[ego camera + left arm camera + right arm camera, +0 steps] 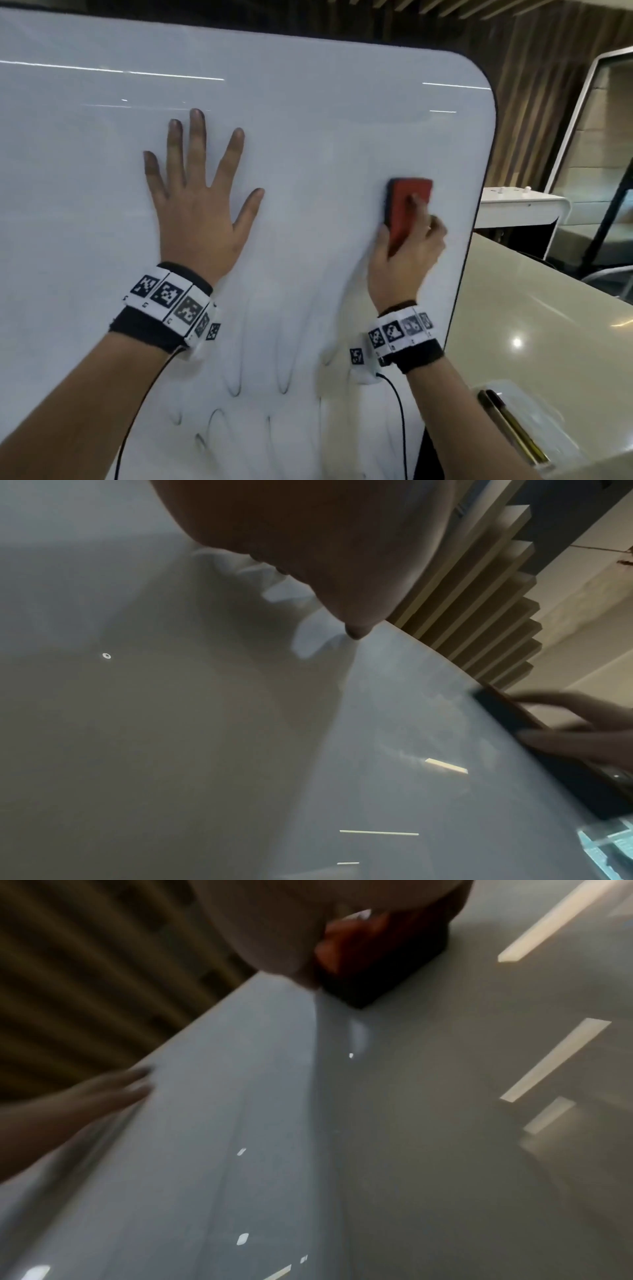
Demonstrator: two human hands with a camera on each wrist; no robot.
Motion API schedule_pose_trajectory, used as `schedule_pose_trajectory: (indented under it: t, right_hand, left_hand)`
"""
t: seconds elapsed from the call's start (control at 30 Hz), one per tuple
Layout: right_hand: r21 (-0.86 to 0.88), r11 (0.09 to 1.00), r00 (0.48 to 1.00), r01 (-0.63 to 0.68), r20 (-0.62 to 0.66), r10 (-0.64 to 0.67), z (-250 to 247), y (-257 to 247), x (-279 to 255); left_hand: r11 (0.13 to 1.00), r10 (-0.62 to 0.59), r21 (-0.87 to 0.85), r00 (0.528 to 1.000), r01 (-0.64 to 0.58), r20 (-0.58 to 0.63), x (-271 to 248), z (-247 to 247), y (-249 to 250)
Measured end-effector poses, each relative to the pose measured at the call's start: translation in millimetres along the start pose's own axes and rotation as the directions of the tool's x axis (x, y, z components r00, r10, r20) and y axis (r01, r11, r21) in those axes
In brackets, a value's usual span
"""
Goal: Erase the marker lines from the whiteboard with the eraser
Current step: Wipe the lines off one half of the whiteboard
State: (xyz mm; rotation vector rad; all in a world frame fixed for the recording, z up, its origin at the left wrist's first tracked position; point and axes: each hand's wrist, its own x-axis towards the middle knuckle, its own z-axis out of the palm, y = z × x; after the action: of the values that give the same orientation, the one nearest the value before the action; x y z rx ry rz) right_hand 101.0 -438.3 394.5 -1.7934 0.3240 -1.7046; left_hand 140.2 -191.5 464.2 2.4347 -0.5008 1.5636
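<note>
A large whiteboard (308, 102) with a dark rim fills the head view. My left hand (198, 198) lies flat on it with fingers spread, left of centre. Near the board's right edge my right hand (407, 246) grips a red eraser (406, 202) with a dark felt side, pressed against the board. Faint black marker loops (236, 387) and smears remain low on the board, below both wrists. The right wrist view shows the eraser (377, 961) under the palm on the whiteboard (445, 1123). In the left wrist view the eraser (507, 718) appears dark and blurred at the right.
A beige glossy counter (531, 325) runs to the right of the board. Two markers (510, 425) lie in a clear tray at the lower right. A white cabinet (520, 205) and slatted wooden wall stand behind.
</note>
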Motion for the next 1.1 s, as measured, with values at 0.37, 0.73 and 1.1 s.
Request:
schedule_pose_trajectory:
  t: [0.37,0.73,1.1]
  right_hand:
    - [0.059,0.769,0.755,-0.637,-0.153,0.638,-40,91,24]
    - [-0.084,0.996,1.000,-0.020,-0.013,0.020,-14,69,-40]
    - [-0.024,0.898,0.867,0.440,0.273,-0.418,17,-10,-93]
  left_hand:
    - [0.999,-0.045,0.028,0.999,0.045,-0.016,-3,6,7]
    - [0.999,-0.038,0.032,0.999,0.038,-0.002,-5,7,4]
    - [0.997,-0.064,0.050,0.998,0.064,0.003,-8,3,13]
